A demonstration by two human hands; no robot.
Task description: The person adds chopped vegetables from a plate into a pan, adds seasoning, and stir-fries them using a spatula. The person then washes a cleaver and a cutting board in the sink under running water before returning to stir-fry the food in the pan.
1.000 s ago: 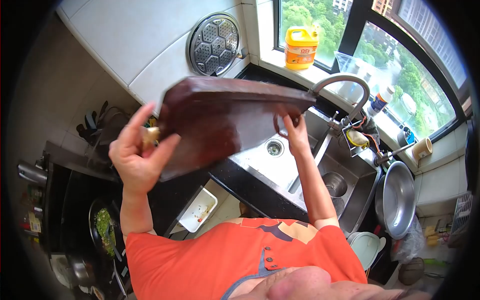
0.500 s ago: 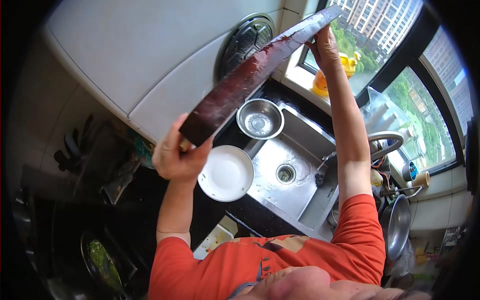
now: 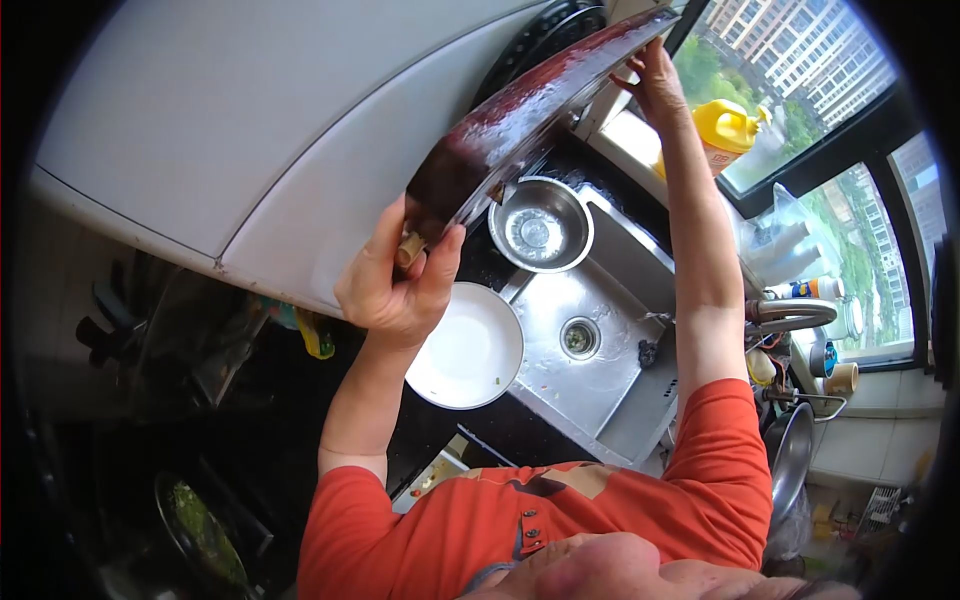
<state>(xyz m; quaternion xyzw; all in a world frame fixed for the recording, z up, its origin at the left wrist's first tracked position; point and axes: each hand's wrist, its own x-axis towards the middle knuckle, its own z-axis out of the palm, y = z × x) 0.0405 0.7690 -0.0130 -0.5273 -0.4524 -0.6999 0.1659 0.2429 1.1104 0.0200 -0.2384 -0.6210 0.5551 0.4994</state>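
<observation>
With the board (image 3: pixel 520 130) tilted at twelve o'clock, my left grip (image 3: pixel 400 285) pinching its near end and right grip (image 3: pixel 656 85) holding the far one, I'd share the weight evenly, corners clear of the bowl (image 3: pixel 540 232).

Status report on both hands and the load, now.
Left hand gripping near end of dark red board, right hand at far end. Board raised, tilted. Steel bowl and white plate by sink.

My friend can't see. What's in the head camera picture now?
A person's left hand and right hand hold up a thick, shiny dark red board near a metal sink, a round white plate and a round metal bowl.
</observation>
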